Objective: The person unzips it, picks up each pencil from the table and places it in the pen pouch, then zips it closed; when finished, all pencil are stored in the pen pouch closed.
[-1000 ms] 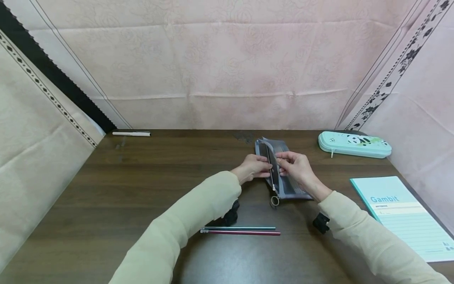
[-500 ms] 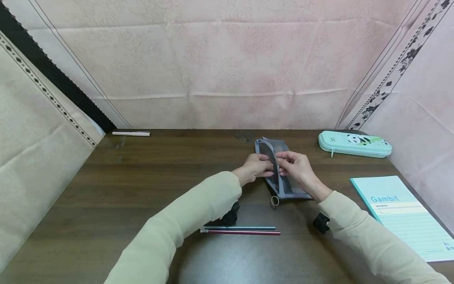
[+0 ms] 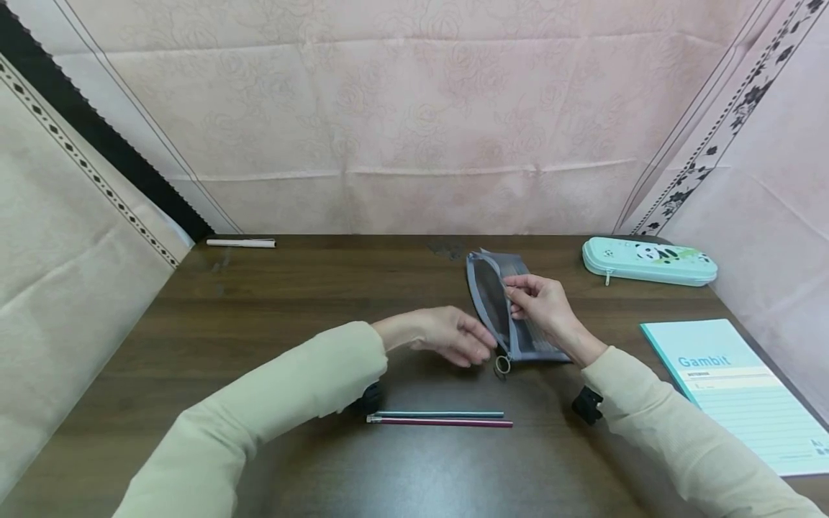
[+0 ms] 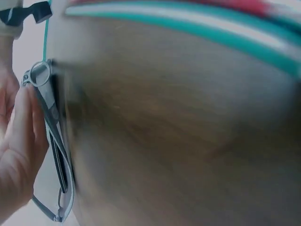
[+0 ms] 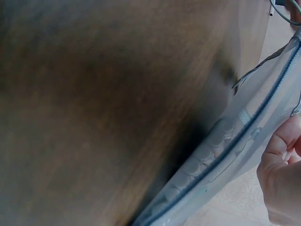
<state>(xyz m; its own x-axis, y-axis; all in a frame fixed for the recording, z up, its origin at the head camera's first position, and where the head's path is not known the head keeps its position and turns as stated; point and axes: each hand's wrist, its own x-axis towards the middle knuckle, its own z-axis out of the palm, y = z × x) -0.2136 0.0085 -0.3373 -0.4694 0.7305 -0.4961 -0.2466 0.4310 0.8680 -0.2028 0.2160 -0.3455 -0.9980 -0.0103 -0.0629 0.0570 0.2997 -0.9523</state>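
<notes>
A grey-blue zip pouch (image 3: 537, 342) lies on the table with its mouth spread apart and a metal ring (image 3: 501, 365) at its near corner. My right hand (image 3: 542, 311) pinches the pouch's right rim between thumb and fingers. My left hand (image 3: 456, 337) is beside the near left edge, fingers loosely bent and holding nothing, fingertips close to the ring. A slim black pen-like thing (image 4: 57, 162) shows within the pouch in the left wrist view. Two pencils, one teal (image 3: 440, 414) and one dark red (image 3: 447, 423), lie side by side nearer me.
At the back right stands a mint pencil case (image 3: 648, 262) with a panda picture. A pale blue Gambit notepad (image 3: 745, 403) lies along the right side. Far off at the back left is a white pen (image 3: 239, 244). Pale cloth (image 3: 414, 122) hangs behind the table.
My left hand has drawn out of the pouch's mouth and come nearer and leftward. A slim dark thing at the mouth dropped from view, and the mouth gapes wider. My right hand stays put.
</notes>
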